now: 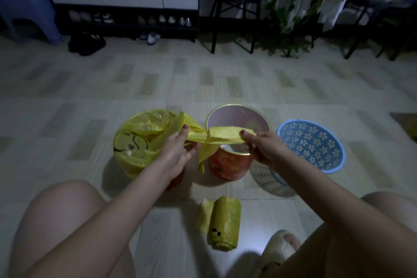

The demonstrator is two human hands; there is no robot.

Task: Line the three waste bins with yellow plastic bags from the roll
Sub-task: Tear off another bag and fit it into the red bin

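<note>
Hands are meeting over the middle of three bins on the tiled floor [203, 79], each one pinching an end of a folded yellow bag [216, 136]. The left hand [178, 151] is gripping the bag's left end between thumb and forefinger, its other fingers spreading loosely downward, while the right hand [266, 148] is closing thumb and fingers on the bag's right end. The bag is stretching as a flat band between the two hands, with a loose tail hanging down below the left hand's fingertips. Directly behind and beneath the band, between both hands, the orange bin [230, 165] is standing open with its pale inside bare. Just to the left of the left hand, touching the wrist's outer side, the lined bin [137, 140] is already wearing a yellow bag with a cartoon face printed on it. To the right of the right hand, just beyond its knuckles, the blue mesh bin [313, 144] with a flower pattern is sitting unlined. Nearer the person than both hands, between the forearms and knees, the roll of yellow bags [222, 224] is lying on the floor with a partly unrolled flap at its left side. A slipper [279, 248] is showing below the right forearm.
</note>
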